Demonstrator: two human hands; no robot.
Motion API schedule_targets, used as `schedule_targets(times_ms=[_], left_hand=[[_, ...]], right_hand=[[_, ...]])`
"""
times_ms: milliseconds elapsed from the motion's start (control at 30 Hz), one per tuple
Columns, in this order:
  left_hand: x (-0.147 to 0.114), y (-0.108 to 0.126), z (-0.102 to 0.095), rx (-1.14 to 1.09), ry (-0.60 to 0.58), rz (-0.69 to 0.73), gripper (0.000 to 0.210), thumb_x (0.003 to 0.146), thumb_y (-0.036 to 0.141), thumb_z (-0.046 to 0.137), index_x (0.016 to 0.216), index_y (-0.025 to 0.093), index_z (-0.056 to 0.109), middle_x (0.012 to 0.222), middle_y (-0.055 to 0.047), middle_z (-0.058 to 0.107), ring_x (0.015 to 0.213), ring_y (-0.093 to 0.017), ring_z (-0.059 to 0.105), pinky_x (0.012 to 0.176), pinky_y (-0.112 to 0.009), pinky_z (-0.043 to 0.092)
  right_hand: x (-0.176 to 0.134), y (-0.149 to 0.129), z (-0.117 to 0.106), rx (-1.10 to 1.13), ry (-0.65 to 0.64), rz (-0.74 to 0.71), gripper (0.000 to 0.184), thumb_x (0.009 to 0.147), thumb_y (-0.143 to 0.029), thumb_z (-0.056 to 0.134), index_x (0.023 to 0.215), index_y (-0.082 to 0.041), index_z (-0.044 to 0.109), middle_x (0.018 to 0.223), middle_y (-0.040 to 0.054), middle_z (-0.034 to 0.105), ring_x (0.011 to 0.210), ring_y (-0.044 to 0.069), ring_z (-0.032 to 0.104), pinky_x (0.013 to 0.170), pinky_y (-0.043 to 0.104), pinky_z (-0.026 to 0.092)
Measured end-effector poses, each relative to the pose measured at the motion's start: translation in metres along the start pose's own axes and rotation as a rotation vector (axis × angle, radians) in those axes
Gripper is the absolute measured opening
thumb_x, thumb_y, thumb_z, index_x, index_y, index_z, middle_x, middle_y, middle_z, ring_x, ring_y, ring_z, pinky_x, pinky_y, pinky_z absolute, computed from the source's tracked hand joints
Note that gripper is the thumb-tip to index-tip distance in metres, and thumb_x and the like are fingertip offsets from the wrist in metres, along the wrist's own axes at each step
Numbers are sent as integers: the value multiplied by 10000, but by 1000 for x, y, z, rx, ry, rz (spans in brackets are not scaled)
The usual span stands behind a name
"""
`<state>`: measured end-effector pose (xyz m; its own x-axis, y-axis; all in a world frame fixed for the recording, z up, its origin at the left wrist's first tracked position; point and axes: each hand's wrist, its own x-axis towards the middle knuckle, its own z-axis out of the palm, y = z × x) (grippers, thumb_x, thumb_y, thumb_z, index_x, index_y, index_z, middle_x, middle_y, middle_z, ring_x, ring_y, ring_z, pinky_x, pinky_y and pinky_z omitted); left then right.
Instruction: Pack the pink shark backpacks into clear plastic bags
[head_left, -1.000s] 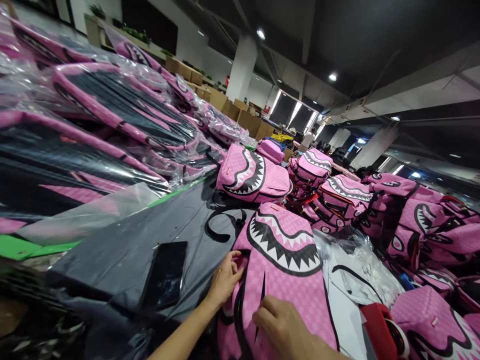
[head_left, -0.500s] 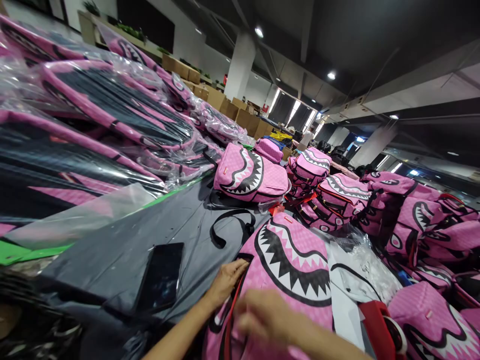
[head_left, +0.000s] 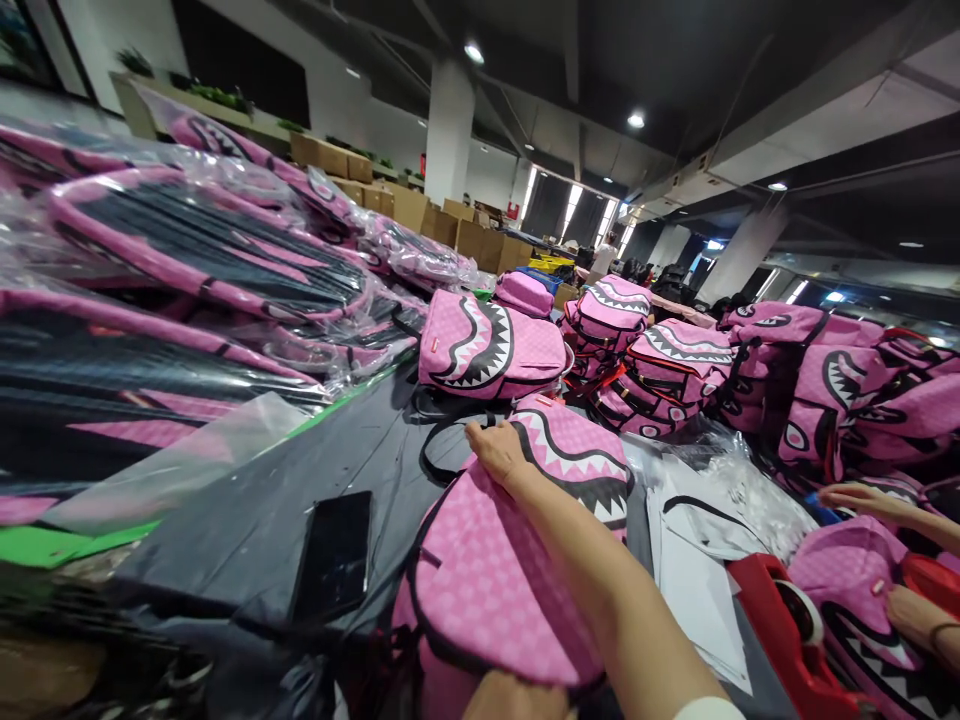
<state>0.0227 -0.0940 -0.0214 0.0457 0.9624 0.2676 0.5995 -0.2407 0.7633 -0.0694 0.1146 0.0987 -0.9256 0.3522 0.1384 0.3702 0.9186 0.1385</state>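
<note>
Far out past the fingers on the left, bagged backpacks are lying stacked in clear plastic, reaching up toward the boxes in the back. A loose plastic sheet is lying below the stack. Nearer, a black phone is resting flat on the dark table cover, well apart from either hand.

At the bottom edge the left hand is showing only as a sliver under the near end of the backpack; it is touching the pink fabric, but whether those fingers are clenched or loose cannot be told. The backpack is lying lengthwise on the table, its toothed mouth print pointing away. The right hand is reaching across it, fingers curled over and gripping the far top edge, just beside the black strap looping on the table.

Beyond those fingertips another backpack is lying on its side. To the right, white papers are lying beside a red tape dispenser, and a pile of pink backpacks is filling the far right, where another person's hands are resting on one.
</note>
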Motion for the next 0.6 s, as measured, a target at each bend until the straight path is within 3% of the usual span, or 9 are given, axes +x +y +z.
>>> schedule_targets(times_ms=[100,133,200,267,333,400,500,533,600], left_hand=[[32,28,15,-31,-24,-86,384,1043,324,410,795,194,672,688,-18,695,630,-134,641,630,-253,479],[41,34,14,-50,-15,-137,411,1043,277,372,764,191,661,630,-11,678,590,-131,635,597,-244,449],[56,44,9,-79,10,-215,404,1028,204,347,764,181,652,604,-14,674,572,-136,640,565,-244,411],[68,54,4,21,22,-209,357,992,143,371,798,170,669,679,-48,717,635,-168,675,587,-265,412],[78,68,5,240,-25,-131,320,956,104,403,831,158,694,765,-85,747,686,-199,698,601,-285,420],[85,86,9,431,-123,6,283,928,85,445,843,156,706,784,-87,746,678,-204,696,580,-289,415],[86,98,10,521,-195,224,162,940,169,544,894,181,699,790,-54,716,714,-210,683,613,-300,450],[85,94,8,563,-168,267,85,922,231,620,927,188,692,835,-55,713,772,-228,684,662,-319,477],[81,74,0,698,-110,329,197,844,320,755,972,194,675,918,-68,701,864,-266,671,740,-363,504]], right_hand=[[-50,10,-25,64,145,-181,122,1011,-267,573,1060,-197,661,1014,85,737,942,208,660,797,293,458],[-83,17,-32,101,239,-274,112,1006,-262,573,1041,-202,660,999,82,727,923,204,652,780,292,465],[-161,34,-40,174,452,-281,161,993,-189,514,1089,-184,644,849,65,685,739,181,617,670,289,461],[-237,45,-35,240,499,-268,236,953,-141,514,1149,-201,631,763,29,646,647,165,588,601,276,454],[-295,44,-17,249,554,-156,311,946,-158,515,1240,-200,608,842,60,680,685,180,625,590,280,487],[-328,34,9,269,663,4,276,982,-208,510,1238,-200,612,874,76,689,710,188,645,588,281,511],[-347,12,44,384,828,240,184,1034,-251,487,1085,-222,662,821,49,669,706,170,645,605,257,520],[-350,7,52,447,864,324,177,1036,-251,496,1042,-228,672,821,43,669,720,164,651,625,250,524],[-354,1,63,588,927,513,158,1022,-254,542,961,-230,686,812,29,671,718,152,650,641,238,520]])
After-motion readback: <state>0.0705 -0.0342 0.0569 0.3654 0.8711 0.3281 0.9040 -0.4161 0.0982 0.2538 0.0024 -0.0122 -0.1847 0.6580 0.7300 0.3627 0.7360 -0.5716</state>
